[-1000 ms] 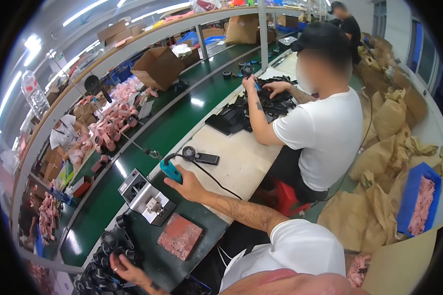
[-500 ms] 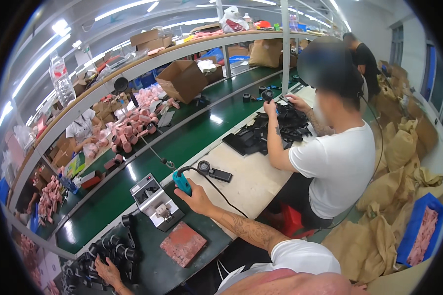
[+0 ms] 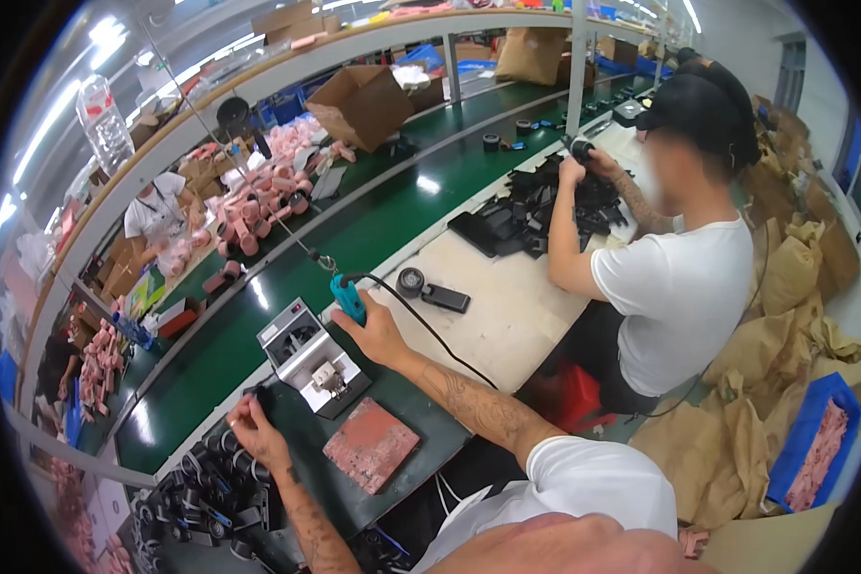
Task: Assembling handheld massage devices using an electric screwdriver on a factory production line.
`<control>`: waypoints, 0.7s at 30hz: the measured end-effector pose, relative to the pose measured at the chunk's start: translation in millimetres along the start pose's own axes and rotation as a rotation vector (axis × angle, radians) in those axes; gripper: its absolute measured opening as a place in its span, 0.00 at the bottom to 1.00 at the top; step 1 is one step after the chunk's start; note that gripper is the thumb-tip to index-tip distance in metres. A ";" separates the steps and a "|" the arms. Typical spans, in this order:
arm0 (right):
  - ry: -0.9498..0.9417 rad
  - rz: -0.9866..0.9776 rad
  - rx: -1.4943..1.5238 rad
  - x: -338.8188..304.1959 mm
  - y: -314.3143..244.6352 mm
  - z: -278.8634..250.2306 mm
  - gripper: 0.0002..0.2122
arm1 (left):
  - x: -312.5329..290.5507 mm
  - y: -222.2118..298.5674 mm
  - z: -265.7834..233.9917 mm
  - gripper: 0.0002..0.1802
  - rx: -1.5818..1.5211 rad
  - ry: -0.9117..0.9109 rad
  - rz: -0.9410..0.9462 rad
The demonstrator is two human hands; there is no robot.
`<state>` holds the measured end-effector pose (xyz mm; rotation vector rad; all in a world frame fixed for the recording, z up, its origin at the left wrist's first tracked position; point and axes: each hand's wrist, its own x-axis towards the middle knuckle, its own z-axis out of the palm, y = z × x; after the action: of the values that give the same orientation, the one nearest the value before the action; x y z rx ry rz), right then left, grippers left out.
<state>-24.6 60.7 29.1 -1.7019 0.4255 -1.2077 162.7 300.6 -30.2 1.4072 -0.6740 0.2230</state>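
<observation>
Right hand wraps the teal power tool, left hand half-curled, hold unclear; cable draped near forearm could snag.

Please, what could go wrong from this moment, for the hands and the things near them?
The black cable running near the right forearm might catch on it when the right hand moves the teal tool.
The left forearm passes close beside the loose heap of black parts, so it might knock some over.
The teal tool appears close to the silver machine; they might bump.
</observation>
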 end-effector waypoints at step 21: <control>-0.132 0.104 0.126 -24.7 43.7 19.2 0.18 | -16.1 -44.4 53.9 0.14 0.337 -0.199 -0.270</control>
<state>-8.7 67.9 -21.8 -1.6206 0.3460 -1.0197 157.1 245.1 -75.2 1.8437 -0.6187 -0.0196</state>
